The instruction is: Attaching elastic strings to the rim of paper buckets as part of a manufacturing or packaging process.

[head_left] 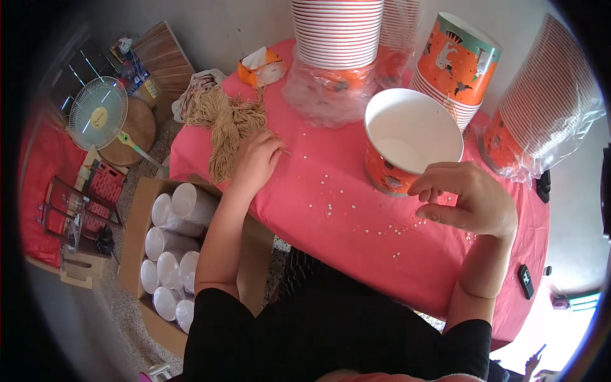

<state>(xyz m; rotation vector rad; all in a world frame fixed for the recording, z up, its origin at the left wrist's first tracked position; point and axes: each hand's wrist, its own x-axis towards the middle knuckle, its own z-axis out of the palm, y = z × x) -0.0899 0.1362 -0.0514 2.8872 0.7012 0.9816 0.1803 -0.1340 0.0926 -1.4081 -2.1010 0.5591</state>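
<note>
A thick bundle of beige cords [226, 121] lies on the left part of the pink-covered table. My left hand [258, 158] rests on its right side with fingers closed, and a short cord end sticks out by the fingertips. A large orange paper bucket [382, 169] with a white inside stands upright and uncovered right of the middle. Just below its right rim hovers my right hand [471, 200], its fingers bent and the thumb apart from them. Nothing shows between them. Small pale paper dots [331, 210] are scattered on the cloth between my hands.
Stacked paper buckets [337, 32], partly in clear plastic, stand along the back. Another orange stack [458, 57] and a wrapped stack [534, 95] are at the right. A tissue pack [261, 67] lies behind the cords. A carton [143, 254] of white cups sits lower left; a remote [526, 281] lies right.
</note>
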